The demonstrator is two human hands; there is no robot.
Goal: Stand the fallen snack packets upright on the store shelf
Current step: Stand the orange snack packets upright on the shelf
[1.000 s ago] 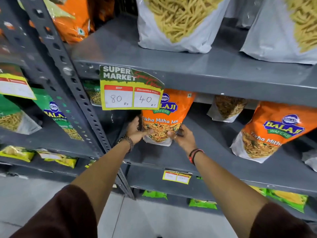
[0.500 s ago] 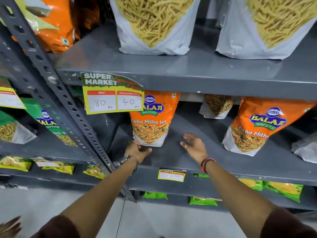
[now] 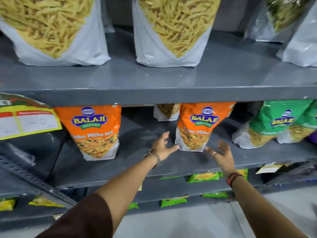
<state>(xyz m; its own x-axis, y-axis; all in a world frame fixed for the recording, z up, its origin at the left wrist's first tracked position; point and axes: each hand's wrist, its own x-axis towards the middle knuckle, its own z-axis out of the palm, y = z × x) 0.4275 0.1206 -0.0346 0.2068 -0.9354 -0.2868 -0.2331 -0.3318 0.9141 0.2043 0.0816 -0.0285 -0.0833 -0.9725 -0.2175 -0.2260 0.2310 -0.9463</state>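
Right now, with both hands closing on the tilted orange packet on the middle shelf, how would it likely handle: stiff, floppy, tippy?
The tilted orange packet looks like a soft film pouch, so it would probably flex under the left hand and right hand. It leans on a narrow base, so likely tippy. Its glossy surface may be slippery. Loose snack mix suggests it is light for its size.

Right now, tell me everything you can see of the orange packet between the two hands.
The orange packet is a glossy plastic pouch with a blue and yellow Balaji Wafers logo, white lower corners and a snack mix pictured low on its front. It stands on the grey middle shelf, leaning slightly. The left hand and right hand flank its base, open, seemingly not gripping.
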